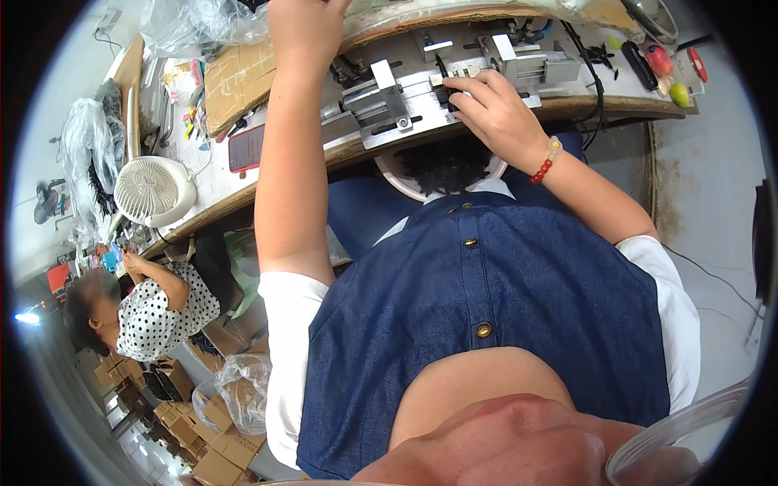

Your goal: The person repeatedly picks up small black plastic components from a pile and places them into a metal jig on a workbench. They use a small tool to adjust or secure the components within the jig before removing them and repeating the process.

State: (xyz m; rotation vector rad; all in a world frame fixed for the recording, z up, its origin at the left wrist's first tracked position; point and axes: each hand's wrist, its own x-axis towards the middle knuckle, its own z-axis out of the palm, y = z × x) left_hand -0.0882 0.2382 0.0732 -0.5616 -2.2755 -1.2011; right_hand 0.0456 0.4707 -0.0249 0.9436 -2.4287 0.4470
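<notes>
My right hand (504, 121), with a red bead bracelet (545, 168) at the wrist, is at the middle of a metal clamping fixture (421, 105) on the bench. Its thumb and index finger close around a small black part (443, 95) there. Metal blocks (390, 87) of the fixture stand on both sides of the fingers. My left hand (306, 28) reaches far forward over the bench, and the upper edge of the picture cuts off its fingers. Below the bench edge, a pale round basin (391, 176) full of thin black pieces (446, 166) sits at my lap.
Left of my left arm are a phone (246, 149), a cardboard sheet (239, 85) and a white fan (154, 191). A black cable (598, 77) hangs over the bench edge at right, near loose black pieces (600, 57). A co-worker in a dotted top (154, 324) sits at far left.
</notes>
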